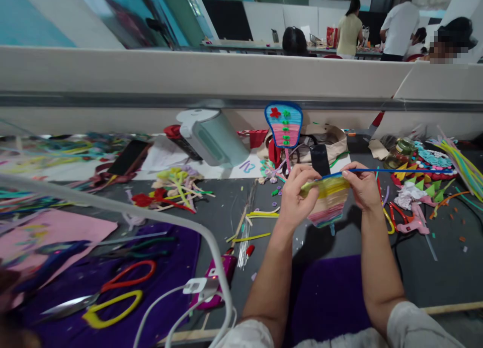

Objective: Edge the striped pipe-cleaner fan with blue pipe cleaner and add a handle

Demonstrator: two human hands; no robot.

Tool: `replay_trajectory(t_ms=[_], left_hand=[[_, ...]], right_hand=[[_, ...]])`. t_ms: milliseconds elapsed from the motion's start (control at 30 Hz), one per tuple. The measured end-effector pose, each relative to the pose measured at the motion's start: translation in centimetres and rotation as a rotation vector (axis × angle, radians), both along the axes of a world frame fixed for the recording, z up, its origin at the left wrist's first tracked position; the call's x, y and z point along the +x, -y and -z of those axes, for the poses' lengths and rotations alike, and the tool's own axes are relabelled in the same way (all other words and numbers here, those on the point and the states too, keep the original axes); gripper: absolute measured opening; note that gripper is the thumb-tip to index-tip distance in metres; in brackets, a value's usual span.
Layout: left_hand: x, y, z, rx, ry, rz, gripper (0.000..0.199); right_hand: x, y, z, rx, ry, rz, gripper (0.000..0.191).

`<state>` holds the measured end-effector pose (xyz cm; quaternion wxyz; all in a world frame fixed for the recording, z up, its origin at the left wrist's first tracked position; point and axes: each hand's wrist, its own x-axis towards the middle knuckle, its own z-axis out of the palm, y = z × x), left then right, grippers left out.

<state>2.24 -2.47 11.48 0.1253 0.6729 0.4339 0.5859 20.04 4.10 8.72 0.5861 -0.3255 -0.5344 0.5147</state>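
Observation:
My left hand [296, 199] is closed on the left side of a striped, fan-shaped pipe-cleaner piece [329, 201], banded yellow, tan, pink and teal. A blue pipe cleaner [407, 171] lies along its upper edge and sticks out far to the right. At the piece's upper right corner, my right hand [363, 187] pinches this blue strand between thumb and fingers. Just beyond my hands stands a similar blue-and-pink fan [285, 124] with a dark blue border, a red flower and green knots. The fingertips of my left hand are partly hidden behind the piece.
Scissors [128, 275] with red and yellow handles lie on purple cloth at left. A pink glue gun [415, 220] is at right, near a glass jar [400, 152]. A pale kettle [213, 137] stands at the back. A white cable [181, 214] arcs across the left foreground.

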Motion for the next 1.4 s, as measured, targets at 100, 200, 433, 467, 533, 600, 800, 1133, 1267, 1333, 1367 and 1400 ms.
replay_trajectory(t_ms=[100,200,433,467,533,600,800,1133,1267,1333,1367,1400], left_hand=[[-0.12,-0.03,0.19,0.023,-0.039,-0.007,0.018],[-0.17,-0.03,0.26,0.036,-0.062,-0.001,0.019],[-0.38,0.04,-0.07,-0.008,-0.048,0.024,0.014],[-0.42,0.04,-0.10,-0.023,-0.044,0.023,0.013],[-0.46,0.02,-0.13,-0.047,-0.035,0.019,0.011],[-0.47,0.00,-0.12,-0.054,-0.024,0.019,0.011],[-0.40,0.03,-0.15,-0.048,-0.018,0.022,0.012],[-0.51,0.06,-0.14,-0.021,-0.044,0.019,0.012],[-0.51,0.02,0.10,-0.007,-0.060,0.013,0.013],[-0.44,0.00,0.32,-0.012,-0.041,-0.005,0.017],[-0.39,-0.01,0.44,-0.015,-0.022,-0.015,0.020],[-0.34,-0.03,0.57,-0.015,-0.002,-0.024,0.023]], right_hand=[[-0.04,0.07,-0.11,0.007,0.008,0.002,0.017],[-0.08,0.15,-0.27,0.004,-0.003,-0.007,0.016],[-0.15,0.32,-0.45,0.000,0.007,-0.012,0.015],[-0.17,0.34,-0.48,-0.002,0.008,-0.014,0.015],[-0.19,0.36,-0.53,-0.003,0.010,-0.020,0.016],[-0.20,0.37,-0.55,-0.002,0.011,-0.025,0.017],[-0.19,0.39,-0.50,0.012,-0.001,-0.030,0.015],[-0.21,0.50,-0.65,0.010,-0.003,-0.027,0.013],[-0.20,0.43,-0.57,0.019,0.001,-0.023,0.013],[-0.19,0.37,-0.54,0.020,0.006,-0.016,0.014],[-0.19,0.35,-0.53,0.020,0.003,-0.013,0.015],[-0.19,0.33,-0.53,0.020,-0.002,-0.012,0.015]])
